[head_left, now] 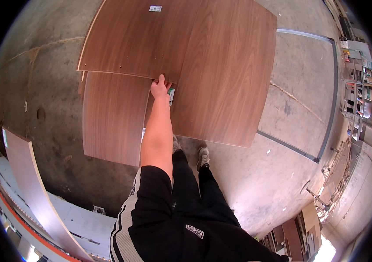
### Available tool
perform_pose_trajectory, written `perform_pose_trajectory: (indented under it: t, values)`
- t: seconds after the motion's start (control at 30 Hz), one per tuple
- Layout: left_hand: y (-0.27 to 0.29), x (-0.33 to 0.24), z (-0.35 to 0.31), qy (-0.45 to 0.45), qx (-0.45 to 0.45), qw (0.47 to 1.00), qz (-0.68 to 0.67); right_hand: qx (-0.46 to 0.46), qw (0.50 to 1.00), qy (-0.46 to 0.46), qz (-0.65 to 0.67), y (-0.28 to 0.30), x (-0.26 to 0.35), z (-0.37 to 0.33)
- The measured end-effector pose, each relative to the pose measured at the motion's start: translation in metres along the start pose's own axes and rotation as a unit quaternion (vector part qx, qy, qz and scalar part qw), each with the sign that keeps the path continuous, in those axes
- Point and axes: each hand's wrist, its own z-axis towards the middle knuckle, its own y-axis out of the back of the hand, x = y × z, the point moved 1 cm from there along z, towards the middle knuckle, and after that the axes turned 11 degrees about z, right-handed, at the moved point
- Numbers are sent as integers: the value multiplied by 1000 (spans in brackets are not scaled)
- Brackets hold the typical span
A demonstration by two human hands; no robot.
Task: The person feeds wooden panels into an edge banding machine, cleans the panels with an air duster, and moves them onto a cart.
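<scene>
My left hand (160, 88) reaches forward and pinches the near edge of a brown wood-grain board (138, 43). The thumb lies on top and the other fingers curl at the edge. This board has small holes along its near side and a white label (155, 8) farther up. It rests partly over a smaller wood-grain board (114, 115) on the left. A larger wood-grain board (225, 78) lies to the right. Just beside the hand, a green-and-white label (171, 97) shows between the boards. My right hand is out of the picture.
A dark metal frame (333, 87) lies on the concrete floor (301, 70) at the right. A long pale panel (42, 187) stands at the lower left, beside machinery with an orange strip. Stacked boards (293, 236) are at the lower right. My feet are close to the boards.
</scene>
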Motion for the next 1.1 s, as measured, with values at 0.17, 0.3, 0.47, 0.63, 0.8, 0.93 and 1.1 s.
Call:
perform_pose_trajectory:
  t: [0.17, 0.3, 0.47, 0.63, 0.8, 0.93, 1.1]
  values:
    - [34, 48, -55, 27, -6, 999, 27, -3, 1000, 8, -1, 1, 9, 4]
    - [83, 108, -130, 84, -3, 996, 35, -3, 1000, 22, -10, 8, 17, 9]
    - [139, 137, -185, 159, -13, 984, -83, -5, 998, 49, -27, 18, 21, 19]
    - [159, 125, -220, 124, -83, 981, -123, 0, 991, 120, -59, 32, 21, 52]
    - [210, 71, -304, 80, -104, 991, -25, 6, 952, 270, -143, 73, 30, 127]
    - [247, 26, -398, 57, -187, 981, 6, 76, 912, 345, -207, 89, 162, 135]
    - [290, 37, -531, 29, -286, 955, -76, 91, 924, 369, -48, 66, 314, 173]
